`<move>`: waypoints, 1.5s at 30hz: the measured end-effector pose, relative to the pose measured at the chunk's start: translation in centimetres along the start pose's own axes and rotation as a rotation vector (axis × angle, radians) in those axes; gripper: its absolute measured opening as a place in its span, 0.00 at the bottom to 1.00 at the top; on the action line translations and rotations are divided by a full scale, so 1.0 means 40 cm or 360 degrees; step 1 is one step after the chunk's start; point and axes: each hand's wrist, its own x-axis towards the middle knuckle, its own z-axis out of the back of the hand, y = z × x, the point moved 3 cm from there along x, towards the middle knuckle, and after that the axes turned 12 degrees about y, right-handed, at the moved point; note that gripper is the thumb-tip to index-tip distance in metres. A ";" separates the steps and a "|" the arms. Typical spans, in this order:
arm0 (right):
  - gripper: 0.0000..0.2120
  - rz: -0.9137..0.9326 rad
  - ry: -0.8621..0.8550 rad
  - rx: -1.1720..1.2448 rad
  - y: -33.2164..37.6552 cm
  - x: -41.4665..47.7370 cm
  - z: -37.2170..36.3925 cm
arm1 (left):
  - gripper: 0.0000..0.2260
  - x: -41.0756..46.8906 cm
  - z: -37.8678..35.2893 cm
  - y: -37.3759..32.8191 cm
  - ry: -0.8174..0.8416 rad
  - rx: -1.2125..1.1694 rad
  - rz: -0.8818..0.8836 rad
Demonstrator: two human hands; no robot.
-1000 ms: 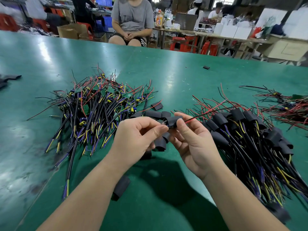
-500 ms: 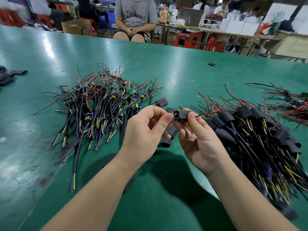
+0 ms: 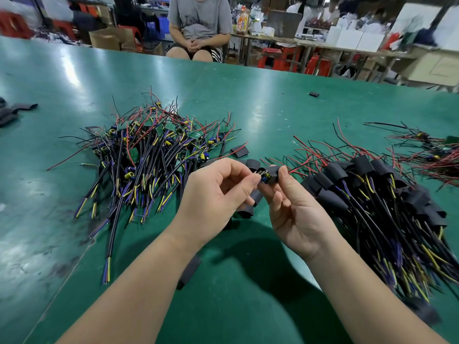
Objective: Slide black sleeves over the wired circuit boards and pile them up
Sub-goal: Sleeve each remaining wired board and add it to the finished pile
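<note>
My left hand (image 3: pixel 218 192) pinches the end of a wired circuit board (image 3: pixel 263 177) between thumb and forefinger. My right hand (image 3: pixel 295 207) holds a black sleeve (image 3: pixel 273 173) that sits partly over that board, with red and black wires sticking out to the right. Bare wired boards lie in a pile (image 3: pixel 149 155) on the left of the green table (image 3: pixel 248 294). The sleeved ones form a pile (image 3: pixel 372 194) on the right. Loose black sleeves (image 3: pixel 248 204) lie under my hands.
A person in a grey shirt (image 3: pixel 198 23) sits across the table. A further tangle of red-wired boards (image 3: pixel 432 157) lies at the far right. Single sleeves lie near the left pile (image 3: pixel 239 151), at the far side (image 3: pixel 314 94) and at the left edge (image 3: pixel 15 110).
The sleeve has slid a little further to the right along the board, whose end now shows between my fingers. Both hands stay together at the centre.
</note>
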 end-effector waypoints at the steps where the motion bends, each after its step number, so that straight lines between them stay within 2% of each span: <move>1: 0.07 -0.0015 -0.0010 0.0022 0.000 0.000 -0.001 | 0.06 -0.001 -0.001 -0.001 0.0007 0.0019 -0.0013; 7: 0.10 -0.0075 0.0017 0.0154 -0.001 -0.002 -0.004 | 0.05 -0.001 0.005 -0.009 -0.0021 0.0085 -0.0105; 11: 0.10 -0.0073 0.0006 0.0103 -0.004 0.002 0.000 | 0.06 -0.001 0.006 -0.010 0.0070 0.0170 -0.0110; 15: 0.11 -0.0047 -0.0004 0.0048 -0.005 0.001 -0.002 | 0.06 -0.001 0.011 -0.006 0.0033 0.0255 -0.0086; 18: 0.07 0.0081 -0.0020 -0.0126 0.006 -0.001 0.001 | 0.05 0.000 0.023 -0.010 -0.0031 0.0494 -0.0161; 21: 0.10 0.0213 0.0019 -0.0374 0.013 -0.001 0.002 | 0.04 0.004 0.038 -0.013 -0.0091 0.0836 -0.0234; 28: 0.15 0.0384 0.0008 -0.0687 0.014 -0.005 0.005 | 0.03 0.004 0.043 -0.011 -0.0106 0.0994 -0.0335; 32: 0.15 0.0353 0.0024 -0.0613 0.013 -0.002 0.005 | 0.05 0.003 0.032 -0.016 -0.0089 0.1003 -0.0396; 38: 0.09 0.0366 0.0156 -0.0588 0.004 -0.002 0.003 | 0.02 0.001 0.036 -0.013 -0.0076 0.1097 -0.0393; 45: 0.15 0.0246 0.0126 -0.0471 -0.001 0.007 0.011 | 0.00 0.002 0.040 -0.007 -0.0021 0.1056 -0.0415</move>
